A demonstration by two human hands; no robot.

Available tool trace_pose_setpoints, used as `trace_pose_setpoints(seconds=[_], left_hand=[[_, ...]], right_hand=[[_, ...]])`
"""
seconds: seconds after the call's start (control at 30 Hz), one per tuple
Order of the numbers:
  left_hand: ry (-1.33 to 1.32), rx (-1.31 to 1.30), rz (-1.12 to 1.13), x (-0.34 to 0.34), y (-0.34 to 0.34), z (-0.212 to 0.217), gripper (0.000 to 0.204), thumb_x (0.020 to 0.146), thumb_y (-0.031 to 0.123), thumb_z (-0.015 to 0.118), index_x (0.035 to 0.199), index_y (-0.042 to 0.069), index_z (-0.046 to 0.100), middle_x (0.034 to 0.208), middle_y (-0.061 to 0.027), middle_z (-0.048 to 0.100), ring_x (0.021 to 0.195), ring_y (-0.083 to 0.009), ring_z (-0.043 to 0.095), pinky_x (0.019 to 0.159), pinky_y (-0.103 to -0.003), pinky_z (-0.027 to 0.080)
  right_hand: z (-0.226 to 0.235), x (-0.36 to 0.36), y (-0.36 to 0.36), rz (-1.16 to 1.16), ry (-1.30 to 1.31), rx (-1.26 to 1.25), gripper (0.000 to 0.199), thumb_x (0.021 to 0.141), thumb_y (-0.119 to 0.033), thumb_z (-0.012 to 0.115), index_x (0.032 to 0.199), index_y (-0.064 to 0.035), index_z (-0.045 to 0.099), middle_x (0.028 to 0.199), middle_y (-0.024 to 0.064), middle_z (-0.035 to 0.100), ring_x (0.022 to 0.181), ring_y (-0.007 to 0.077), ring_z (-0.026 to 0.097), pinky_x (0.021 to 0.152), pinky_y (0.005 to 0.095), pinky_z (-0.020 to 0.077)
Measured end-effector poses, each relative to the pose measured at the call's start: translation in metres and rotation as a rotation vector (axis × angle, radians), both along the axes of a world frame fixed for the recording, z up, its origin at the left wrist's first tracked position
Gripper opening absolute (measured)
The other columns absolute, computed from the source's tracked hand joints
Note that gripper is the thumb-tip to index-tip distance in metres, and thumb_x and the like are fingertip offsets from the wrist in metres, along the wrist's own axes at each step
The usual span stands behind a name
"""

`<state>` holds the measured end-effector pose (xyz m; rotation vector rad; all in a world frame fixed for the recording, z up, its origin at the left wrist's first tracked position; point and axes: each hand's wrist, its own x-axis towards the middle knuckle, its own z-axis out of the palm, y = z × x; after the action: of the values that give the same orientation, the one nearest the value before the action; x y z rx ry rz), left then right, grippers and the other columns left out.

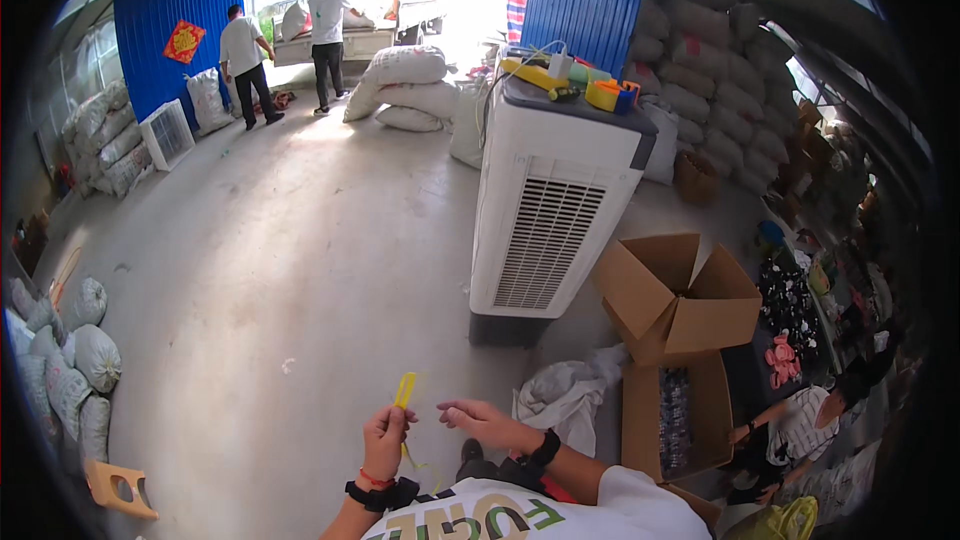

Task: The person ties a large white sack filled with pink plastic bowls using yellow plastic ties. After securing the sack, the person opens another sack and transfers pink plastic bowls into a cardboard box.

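My left hand point(386, 437) is closed on a narrow yellow strap point(405, 389), low in the middle of the view. The strap's looped upper part sticks up above the fingers, and a thin yellow tail hangs below the fist toward my shirt. Just to the right, apart from the strap, my right hand point(486, 423) points its fingers toward the left hand. Its thumb and fingers look slightly apart, with nothing visible between them. Both wrists wear dark bands.
A tall white air cooler point(555, 200) stands ahead, with tape and tools on top. To the right are an open cardboard box point(690, 325), another box point(640, 420) of dark packed items, and a seated person point(800, 430). Sacks point(410, 80) and people are near a truck. A stool point(120, 490) lies left.
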<state>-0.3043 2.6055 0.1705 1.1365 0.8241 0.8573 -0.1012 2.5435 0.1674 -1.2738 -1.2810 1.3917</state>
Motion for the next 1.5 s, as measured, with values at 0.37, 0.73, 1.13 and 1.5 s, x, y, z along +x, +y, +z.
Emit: trace_pose_setpoints(seconds=[0.37,0.73,1.13,1.5], left_hand=[[-0.033,0.043,0.184,0.079,0.252,0.02,0.03,0.096,0.032,0.05,0.084,0.006,0.058,0.063,0.003,0.046,0.051,-0.0066,0.047,0.046,-0.019,0.034],[-0.043,0.038,-0.114,0.179,0.589,0.026,0.029,0.096,0.028,0.05,0.085,0.003,0.058,0.066,0.0024,0.047,0.052,-0.0062,0.044,0.048,-0.019,0.036],[-0.094,0.016,-0.215,0.297,0.798,0.023,0.029,0.097,0.027,0.048,0.084,0.003,0.056,0.065,0.0018,0.046,0.052,-0.0063,0.045,0.047,-0.019,0.034],[0.103,-0.052,-0.061,0.39,0.959,0.009,0.029,0.098,0.03,0.046,0.085,0.006,0.054,0.065,0.0029,0.043,0.047,-0.0053,0.038,0.042,-0.02,0.027]], right_hand=[[0.253,0.294,0.189,-0.818,-0.348,0.663,0.026,0.095,-0.015,0.049,0.117,-0.0007,0.053,0.087,0.0042,0.061,0.068,0.0068,0.054,0.062,0.0199,0.0435],[0.476,0.306,0.444,-0.948,-1.268,0.914,0.031,0.093,-0.022,0.052,0.116,-0.001,0.055,0.085,0.0023,0.059,0.06,0.0015,0.049,0.049,0.0154,0.0337],[0.459,0.564,0.741,-0.785,-1.862,0.172,0.032,0.085,-0.029,0.055,0.094,0.0008,0.063,0.08,0.0172,0.065,0.078,0.0273,0.063,0.07,0.0359,0.048],[0.317,0.768,0.727,-0.53,-1.681,-1.245,0.033,0.07,-0.018,0.07,0.099,-0.0016,0.066,0.105,0.0178,0.065,0.1,0.0313,0.062,0.079,0.04,0.0513]])
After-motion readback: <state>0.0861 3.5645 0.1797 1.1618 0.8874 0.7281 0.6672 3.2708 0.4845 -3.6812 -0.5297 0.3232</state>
